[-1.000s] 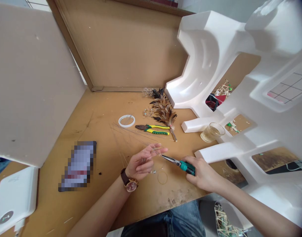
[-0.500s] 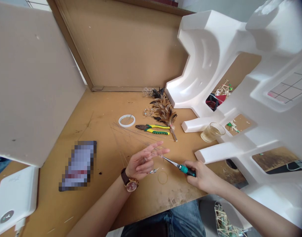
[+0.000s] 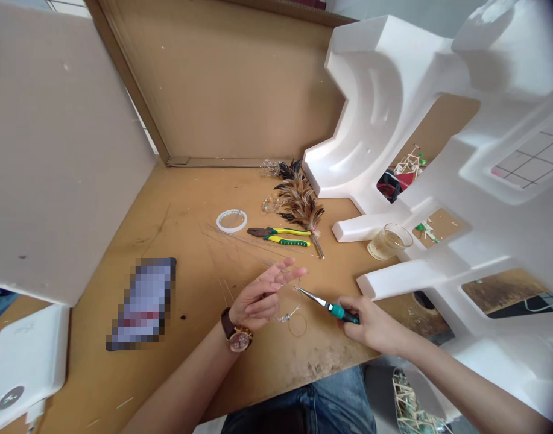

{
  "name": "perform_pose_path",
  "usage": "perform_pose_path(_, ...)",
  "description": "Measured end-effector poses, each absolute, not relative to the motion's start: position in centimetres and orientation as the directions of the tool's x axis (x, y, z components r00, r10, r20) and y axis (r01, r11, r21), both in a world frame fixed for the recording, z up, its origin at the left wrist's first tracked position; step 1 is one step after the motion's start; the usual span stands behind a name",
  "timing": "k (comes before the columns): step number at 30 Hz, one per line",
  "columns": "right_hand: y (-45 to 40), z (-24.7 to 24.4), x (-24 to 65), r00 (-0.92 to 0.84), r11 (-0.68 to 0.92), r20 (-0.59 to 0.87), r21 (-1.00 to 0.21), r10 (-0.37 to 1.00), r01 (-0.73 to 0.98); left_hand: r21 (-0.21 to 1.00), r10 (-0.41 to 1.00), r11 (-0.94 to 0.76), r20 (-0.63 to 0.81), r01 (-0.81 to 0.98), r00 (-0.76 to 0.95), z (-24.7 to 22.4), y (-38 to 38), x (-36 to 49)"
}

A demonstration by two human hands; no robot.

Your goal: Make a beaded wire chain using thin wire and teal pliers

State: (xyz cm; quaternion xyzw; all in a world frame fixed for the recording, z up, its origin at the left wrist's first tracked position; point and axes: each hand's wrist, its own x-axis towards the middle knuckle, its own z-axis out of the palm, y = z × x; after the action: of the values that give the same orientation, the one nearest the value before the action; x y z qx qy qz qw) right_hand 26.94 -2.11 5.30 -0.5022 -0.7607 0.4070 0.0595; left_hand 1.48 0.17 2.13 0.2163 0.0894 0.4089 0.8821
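Observation:
My right hand is wrapped round the green and black handle of needle-nose pliers. The pliers' tip meets a small piece of thin wire just right of my left fingertips. My left hand, with a watch on its wrist, has its fingers partly curled round a thin beaded wire. Its index and middle fingers reach toward the pliers' tip. Several small beads hang on a curved wire below that hand. A thin yellowish ring lies on the table beneath.
Yellow-green pliers, a white tape ring, loose wires and a brown feather bundle lie beyond my hands. A glass of liquid stands by white foam at right. A blurred phone and white power bank lie left.
My left fingers have shifted slightly left and curled a little. The beaded wire below them has swung into fuller view as a curve. My right hand and the needle-nose pliers have hardly moved.

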Motion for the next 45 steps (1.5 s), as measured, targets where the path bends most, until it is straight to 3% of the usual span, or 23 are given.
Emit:
perform_pose_path(19, -2.1, 5.0, 26.3, -0.544, 0.103, -0.313, -0.791, 0.779, 0.603, 0.371, 0.758, 0.600, 0.020, -0.709, 0.652, 2.2, 0.1, 1.5)
perform_pose_path(30, -2.5, 4.7, 26.3, -0.536, -0.016, -0.340, -0.855, 0.773, 0.519, 0.326, 0.764, 0.610, -0.002, -0.722, 0.645, 1.9, 0.2, 1.3)
perform_pose_path(45, -2.3, 5.1, 25.9, -0.563, 0.039, -0.321, -0.844, 0.762, 0.534, 0.287, 0.767, 0.615, -0.005, -0.734, 0.641, 2.2, 0.1, 1.3)
